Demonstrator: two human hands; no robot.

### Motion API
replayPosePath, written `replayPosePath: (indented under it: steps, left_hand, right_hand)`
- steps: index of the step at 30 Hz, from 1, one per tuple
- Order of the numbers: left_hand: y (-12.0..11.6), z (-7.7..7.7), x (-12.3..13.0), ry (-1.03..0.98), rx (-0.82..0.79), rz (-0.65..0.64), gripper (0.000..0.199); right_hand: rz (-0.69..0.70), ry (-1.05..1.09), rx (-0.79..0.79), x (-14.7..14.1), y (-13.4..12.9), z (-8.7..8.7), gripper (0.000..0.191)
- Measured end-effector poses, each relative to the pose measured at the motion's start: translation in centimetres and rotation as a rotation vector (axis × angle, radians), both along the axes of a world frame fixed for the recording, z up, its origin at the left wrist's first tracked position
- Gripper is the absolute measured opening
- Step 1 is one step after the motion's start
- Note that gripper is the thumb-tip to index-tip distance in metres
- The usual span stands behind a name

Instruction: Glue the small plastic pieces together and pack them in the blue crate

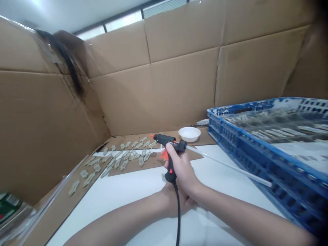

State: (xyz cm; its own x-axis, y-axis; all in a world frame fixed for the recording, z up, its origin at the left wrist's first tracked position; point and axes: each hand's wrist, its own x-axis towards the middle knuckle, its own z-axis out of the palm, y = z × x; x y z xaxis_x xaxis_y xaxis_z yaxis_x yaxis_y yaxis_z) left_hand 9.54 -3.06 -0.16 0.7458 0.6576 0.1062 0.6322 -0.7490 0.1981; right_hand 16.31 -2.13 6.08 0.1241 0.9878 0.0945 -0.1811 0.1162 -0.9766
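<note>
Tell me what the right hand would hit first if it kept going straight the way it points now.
Past the glue gun it grips, the right hand would probably meet the small pale pieces on the brown cardboard sheet, though depth is hard to judge here.

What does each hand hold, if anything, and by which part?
The right hand grips a black hot glue gun by its handle. The left hand lies below it; whether it holds anything cannot be told.

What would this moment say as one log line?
right hand: glue gun | glue stick: in gun | left hand: below gun
</note>
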Motion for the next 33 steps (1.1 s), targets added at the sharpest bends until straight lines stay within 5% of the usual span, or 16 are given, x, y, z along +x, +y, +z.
replayPosePath:
  steps: [7, 13, 18, 25, 33]
  left_hand:
    - [-0.7, 1.4, -6.2, 0.128, -0.077, 0.145, 0.045]
    - [-0.5, 1.1, -7.5, 0.096, -0.138, 0.231, 0.053]
    - [-0.7, 1.1, -8.9, -0.082, 0.041, 0.312, 0.046]
    - [-0.6, 0.4, -13.3, -0.229, -0.019, 0.491, 0.041]
    - [-0.4, 0.9, -13.0, -0.187, -0.054, 0.469, 0.03]
  right_hand:
    - [0.012, -0.002, 0.022, 0.0, 1.3, -1.4, 0.044]
    - [-0.07, -0.01, 0.019, 0.0, 2.2, -4.3, 0.04]
    - [-0.075, -0.04, 0.011, 0.2, 2.4, -6.2, 0.039]
    - [-0.03, -0.192, 0.059, 0.3, 2.1, -6.7, 0.041]
    - [0.003, -0.23, 0.066, 0.1, 3.0, -6.8, 0.041]
